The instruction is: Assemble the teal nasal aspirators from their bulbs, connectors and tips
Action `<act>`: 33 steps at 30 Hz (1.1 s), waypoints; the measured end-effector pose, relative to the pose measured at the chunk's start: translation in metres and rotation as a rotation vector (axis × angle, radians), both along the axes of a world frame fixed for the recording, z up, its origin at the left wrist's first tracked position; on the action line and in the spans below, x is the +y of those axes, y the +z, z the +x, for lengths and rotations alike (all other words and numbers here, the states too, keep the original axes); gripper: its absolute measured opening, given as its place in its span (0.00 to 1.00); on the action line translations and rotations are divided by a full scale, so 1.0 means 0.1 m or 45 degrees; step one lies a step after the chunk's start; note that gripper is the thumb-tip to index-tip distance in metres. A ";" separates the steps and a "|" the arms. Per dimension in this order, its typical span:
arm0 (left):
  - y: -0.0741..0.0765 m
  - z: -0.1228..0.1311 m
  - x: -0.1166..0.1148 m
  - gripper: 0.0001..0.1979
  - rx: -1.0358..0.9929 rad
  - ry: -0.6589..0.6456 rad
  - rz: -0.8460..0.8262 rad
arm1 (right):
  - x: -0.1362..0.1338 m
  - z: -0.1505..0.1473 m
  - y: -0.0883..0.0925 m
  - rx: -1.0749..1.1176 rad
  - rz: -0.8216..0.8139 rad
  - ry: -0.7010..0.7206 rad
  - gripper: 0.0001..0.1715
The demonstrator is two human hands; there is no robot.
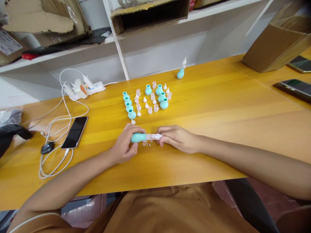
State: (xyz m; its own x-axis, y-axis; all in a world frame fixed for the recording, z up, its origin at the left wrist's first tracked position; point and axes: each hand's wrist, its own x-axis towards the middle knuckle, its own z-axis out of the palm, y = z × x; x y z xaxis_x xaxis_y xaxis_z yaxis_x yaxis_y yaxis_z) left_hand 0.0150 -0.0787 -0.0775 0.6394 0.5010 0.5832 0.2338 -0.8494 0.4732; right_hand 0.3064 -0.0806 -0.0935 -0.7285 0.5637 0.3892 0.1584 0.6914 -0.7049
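Left hand [126, 142] grips the teal bulb [138, 138] and right hand [178, 138] pinches the white tip [156, 136], inward of the table's [218, 106] near edge; straight alignment and light bulb pressure are advisable.

The held bulb [137, 138] is showing a soft turquoise, its collar [148, 137] is looking translucent with a faint pink cast, and its nozzle [157, 137] is gleaming white. The loose bulbs [164, 104] are matching that turquoise, their openings darkening to teal. Small cups [150, 110] are appearing pale pink and see-through, while cone tips [146, 106] are shining white. The upright piece [180, 74] is pairing turquoise below with white above. The tabletop [218, 113] is glowing yellow-orange, with streaky wood grain. The adapter [79, 90] is wearing an orange patch on white; the shirt [165, 207] is looking brownish orange.
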 end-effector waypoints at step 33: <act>-0.01 0.10 -0.17 0.12 0.022 0.038 -0.096 | -0.28 -0.18 -0.03 -0.395 0.721 -0.340 0.29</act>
